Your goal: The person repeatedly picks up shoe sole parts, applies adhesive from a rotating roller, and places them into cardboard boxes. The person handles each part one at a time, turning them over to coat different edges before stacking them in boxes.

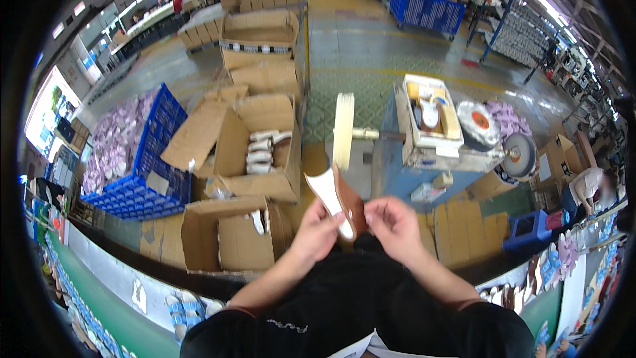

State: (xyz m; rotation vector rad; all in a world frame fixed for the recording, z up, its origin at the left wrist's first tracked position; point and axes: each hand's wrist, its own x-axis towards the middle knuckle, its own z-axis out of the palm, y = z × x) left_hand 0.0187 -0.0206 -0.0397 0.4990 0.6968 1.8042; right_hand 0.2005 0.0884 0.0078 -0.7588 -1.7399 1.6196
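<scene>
A shoe sole (326, 189), white on its upper face and brown along its thick side, is held upright at a tilt in front of my chest. My left hand (315, 233) grips it low on the left, thumb on the white face. At its brown right edge is my right hand (397, 229), fingers curled and thumb and fingertip pinched together. What lies between those fingertips is too small to make out. Just beyond the sole's far end stands a pale buffing wheel (343, 129) on a shaft from a blue machine (392, 152).
Open cardboard boxes (228, 149) with white soles inside stand at the left, beside a blue crate (159, 139) of lilac shoe parts. A white tray (434, 136) and a round grey wheel (520, 154) are on the right. Conveyors with sandals (189, 311) run behind me.
</scene>
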